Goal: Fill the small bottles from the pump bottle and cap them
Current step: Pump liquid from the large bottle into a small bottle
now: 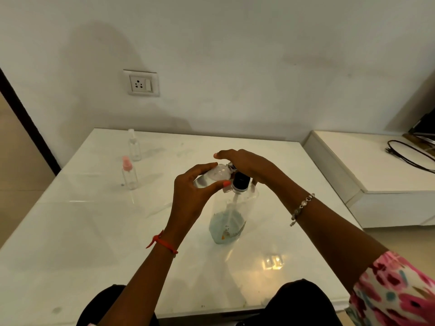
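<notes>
**Small bottle held at the pump nozzle**

A pale wall [235, 55] stood behind a glossy white counter [94, 231], and a low white unit [353, 165] sat just beside the counter on the right.

Near the middle of the counter stood the clear pump bottle [231, 215], upright, with bluish liquid only in its lower part and a dip tube running down from its black collar [240, 181].

The right hand [247, 164] lay palm down on top of the pump, fingers reaching forward and only lightly bent, covering the pump head so that it could not be seen. A patterned pink sleeve [395, 290] showed at that arm's elbow.

The left hand [190, 196] was curled round a small clear bottle [211, 176], thumb under it and fingers over it. The bottle was tipped nearly on its side, raised above the counter, its neck pointing right and meeting the pump just under the right hand. How much liquid was in it could not be told.

Well apart, at the counter's far left, two more small bottles stood upright near each other: a pink-capped spray bottle [129, 175] closer in, and a white-capped spray bottle [134, 147] behind it. Both looked clear.

A white wall socket [141, 83] was set in the wall above them. A black cable [409, 154] lay on the low unit. A beaded bracelet [302, 205] circled the right wrist and a red thread band [162, 242] the left.
</notes>
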